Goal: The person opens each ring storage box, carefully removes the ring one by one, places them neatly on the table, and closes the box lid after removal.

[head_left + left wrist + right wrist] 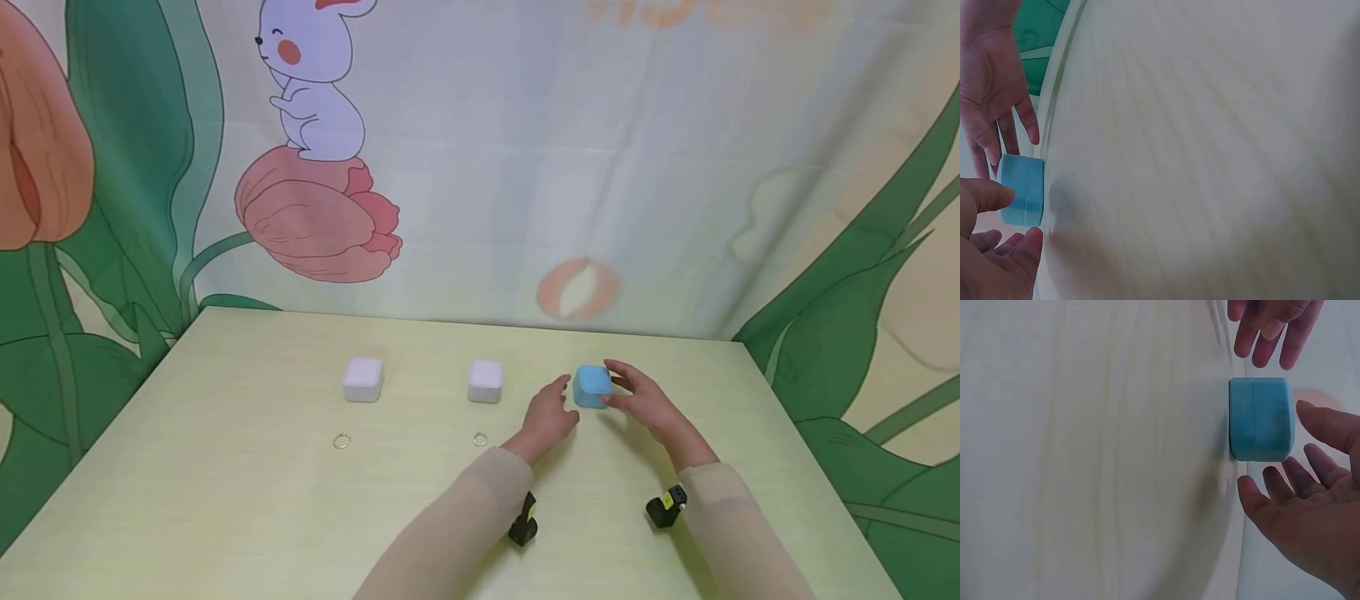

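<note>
Printed fabric (480,208) bearing a white rabbit (322,117) on a pink tulip (315,217) backs a pale yellow table (225,500), as seen from my remote station. Toward the table's far edge, a blue ring box (592,387) sits between a person's bare hands, its seam closed all round in my wrist views. The left hand (549,421) is spread with thumb and fingers apart, the right hand (647,404) likewise wide around the box's other side; neither grips it. Whether the right thumb (1329,425) brushes the blue surface I cannot tell, as the head view overlaps them while the right wrist view shows a gap. Palms flank the box from opposite sides, an arrangement that, I judge, keeps it steady within reach of both thumbs.

To the left, two pale lilac ring boxes, one farther left (363,380) and one nearer the hands (485,382), share roughly the same row. Before each lies a thin gold-toned ring, one at left (342,441), one near the left forearm (480,438); I read that pairing as deliberate. Black wrist cameras (666,507) sit beside the beige sleeves (465,517), turned toward the handwork, presumably to keep fingers in my sight.
</note>
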The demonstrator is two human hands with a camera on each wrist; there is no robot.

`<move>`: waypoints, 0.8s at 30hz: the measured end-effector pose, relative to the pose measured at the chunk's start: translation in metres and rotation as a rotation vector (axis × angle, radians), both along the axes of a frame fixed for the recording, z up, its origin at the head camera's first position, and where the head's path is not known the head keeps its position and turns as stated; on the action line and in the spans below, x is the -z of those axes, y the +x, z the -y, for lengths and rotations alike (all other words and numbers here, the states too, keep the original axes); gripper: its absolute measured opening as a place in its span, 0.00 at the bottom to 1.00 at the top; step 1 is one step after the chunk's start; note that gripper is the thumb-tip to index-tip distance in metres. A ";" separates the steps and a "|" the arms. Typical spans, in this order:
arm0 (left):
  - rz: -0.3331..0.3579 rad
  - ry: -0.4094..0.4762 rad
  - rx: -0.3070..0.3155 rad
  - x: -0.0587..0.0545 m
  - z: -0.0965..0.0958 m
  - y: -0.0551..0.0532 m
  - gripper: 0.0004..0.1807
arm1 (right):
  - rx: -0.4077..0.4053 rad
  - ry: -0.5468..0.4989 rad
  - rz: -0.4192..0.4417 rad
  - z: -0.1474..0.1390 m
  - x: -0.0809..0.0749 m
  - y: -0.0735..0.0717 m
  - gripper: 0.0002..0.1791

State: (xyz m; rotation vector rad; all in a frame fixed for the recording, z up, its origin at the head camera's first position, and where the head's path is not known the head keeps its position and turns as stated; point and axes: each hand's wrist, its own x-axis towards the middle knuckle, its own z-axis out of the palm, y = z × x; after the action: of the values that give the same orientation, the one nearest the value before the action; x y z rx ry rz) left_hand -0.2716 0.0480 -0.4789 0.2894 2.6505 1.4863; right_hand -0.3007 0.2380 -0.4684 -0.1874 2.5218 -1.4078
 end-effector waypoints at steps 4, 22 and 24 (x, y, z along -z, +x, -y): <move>0.006 -0.016 0.003 0.002 -0.003 -0.004 0.33 | -0.005 0.004 0.000 -0.001 0.002 -0.002 0.40; 0.017 0.012 -0.038 0.006 -0.011 -0.015 0.35 | -0.016 0.010 0.015 -0.002 0.008 -0.008 0.40; 0.016 0.016 -0.040 0.006 -0.012 -0.015 0.36 | -0.016 0.009 0.012 -0.002 0.009 -0.009 0.39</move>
State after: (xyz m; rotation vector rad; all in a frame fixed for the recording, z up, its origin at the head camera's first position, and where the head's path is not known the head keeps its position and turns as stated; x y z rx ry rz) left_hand -0.2867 0.0600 -0.4850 0.2264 2.6483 1.5157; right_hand -0.3098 0.2397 -0.4773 -0.1964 2.5115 -1.3872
